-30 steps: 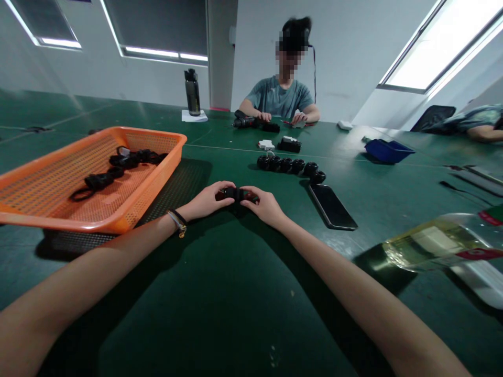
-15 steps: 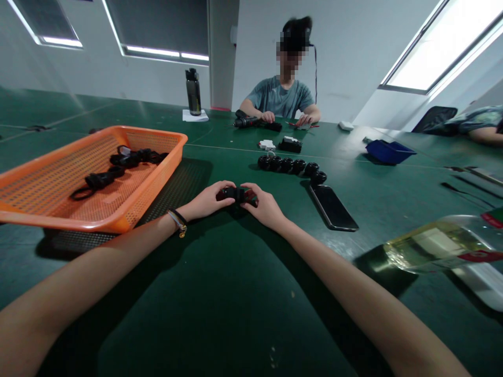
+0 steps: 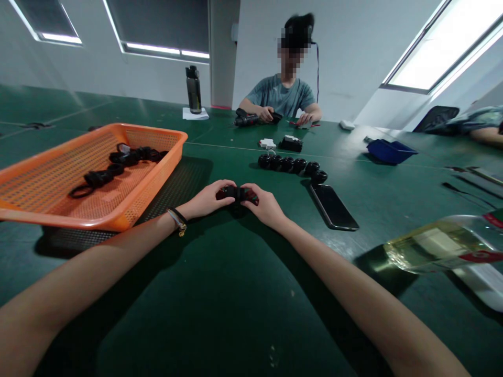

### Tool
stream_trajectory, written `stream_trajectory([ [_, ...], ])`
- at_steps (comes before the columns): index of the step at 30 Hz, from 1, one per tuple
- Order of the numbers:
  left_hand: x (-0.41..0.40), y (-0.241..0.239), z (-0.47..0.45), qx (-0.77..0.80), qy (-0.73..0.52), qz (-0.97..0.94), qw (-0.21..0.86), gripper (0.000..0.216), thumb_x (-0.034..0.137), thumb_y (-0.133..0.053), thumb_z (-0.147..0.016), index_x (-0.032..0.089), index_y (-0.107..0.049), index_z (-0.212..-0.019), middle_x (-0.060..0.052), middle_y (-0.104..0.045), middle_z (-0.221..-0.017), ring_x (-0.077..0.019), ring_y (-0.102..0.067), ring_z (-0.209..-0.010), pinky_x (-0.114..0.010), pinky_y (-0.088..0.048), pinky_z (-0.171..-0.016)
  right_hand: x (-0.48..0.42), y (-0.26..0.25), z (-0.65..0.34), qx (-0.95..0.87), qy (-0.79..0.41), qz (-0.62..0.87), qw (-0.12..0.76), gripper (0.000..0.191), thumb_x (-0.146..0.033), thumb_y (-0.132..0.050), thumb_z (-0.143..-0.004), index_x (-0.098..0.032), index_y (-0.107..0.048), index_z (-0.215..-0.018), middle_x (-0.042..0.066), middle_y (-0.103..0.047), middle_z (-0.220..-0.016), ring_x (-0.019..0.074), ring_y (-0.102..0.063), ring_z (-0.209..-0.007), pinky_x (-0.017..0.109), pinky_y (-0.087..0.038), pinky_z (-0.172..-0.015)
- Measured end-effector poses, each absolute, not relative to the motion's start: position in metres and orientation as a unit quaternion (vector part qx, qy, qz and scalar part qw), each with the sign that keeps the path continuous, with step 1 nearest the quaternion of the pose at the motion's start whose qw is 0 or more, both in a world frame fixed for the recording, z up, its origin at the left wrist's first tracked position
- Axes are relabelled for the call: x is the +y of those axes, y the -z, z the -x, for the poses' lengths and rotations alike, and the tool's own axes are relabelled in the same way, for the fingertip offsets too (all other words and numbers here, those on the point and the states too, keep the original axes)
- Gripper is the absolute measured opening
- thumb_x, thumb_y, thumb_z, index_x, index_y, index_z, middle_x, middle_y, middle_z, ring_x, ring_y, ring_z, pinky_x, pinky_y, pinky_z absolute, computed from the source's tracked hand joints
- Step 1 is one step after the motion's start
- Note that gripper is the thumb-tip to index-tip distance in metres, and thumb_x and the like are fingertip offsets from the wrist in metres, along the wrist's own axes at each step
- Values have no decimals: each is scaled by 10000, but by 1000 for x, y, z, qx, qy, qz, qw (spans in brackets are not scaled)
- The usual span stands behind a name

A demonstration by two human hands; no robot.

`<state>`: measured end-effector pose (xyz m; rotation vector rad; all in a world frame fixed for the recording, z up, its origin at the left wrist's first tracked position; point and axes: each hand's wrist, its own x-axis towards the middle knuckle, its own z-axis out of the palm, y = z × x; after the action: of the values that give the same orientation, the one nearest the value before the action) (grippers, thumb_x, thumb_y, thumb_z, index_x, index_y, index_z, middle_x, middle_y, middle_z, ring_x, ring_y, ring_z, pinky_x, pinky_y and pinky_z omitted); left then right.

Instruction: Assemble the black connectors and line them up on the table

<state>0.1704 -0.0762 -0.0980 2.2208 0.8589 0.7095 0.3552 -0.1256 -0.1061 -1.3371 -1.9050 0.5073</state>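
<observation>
We seem partway along, our left hand (image 3: 212, 199) and right hand (image 3: 265, 204) pinching one black part (image 3: 238, 194) over the counter (image 3: 220, 303), round black pieces (image 3: 287, 164) lined up beyond, loose black parts (image 3: 98, 179) in the orange basket (image 3: 157, 187).

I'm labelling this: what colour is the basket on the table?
The basket is orange; the head view shows it.

Across the green tabletop (image 3: 236, 283), in the right hand (image 3: 266, 113) of the co-worker (image 3: 283, 97) in a grey-green short-sleeved T-shirt, now holds a small black oblong block (image 3: 277, 118) tilted upward, versus lower and flatter half a second earlier.
</observation>
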Motion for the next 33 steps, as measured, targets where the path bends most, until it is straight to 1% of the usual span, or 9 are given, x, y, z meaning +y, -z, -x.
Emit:
stream_trajectory([
  [20,-78,96,-170,331,-267,-847,320,378,307,-529,-755,177,-495,-1108,-77,-556,-1137,-208,-538,-1007,-361,-425,-885,-127,103,-355,-743,-193,536,351,304,-165,-565,-754,-194,-546,-1056,12,-635,-801,136,-579,-710,294,-450,-687],
  [33,-78,94,-170,336,-260,-851,310,396,318,-524,-747,162,-493,-1109,-83,-553,-1132,-212,-535,-1001,-365,-421,-888,-126,101,-355,-747,-182,545,334,301,-172,-551,-766,-184,-554,-1066,26,-631,-822,140,-568,-717,292,-444,-689],
])
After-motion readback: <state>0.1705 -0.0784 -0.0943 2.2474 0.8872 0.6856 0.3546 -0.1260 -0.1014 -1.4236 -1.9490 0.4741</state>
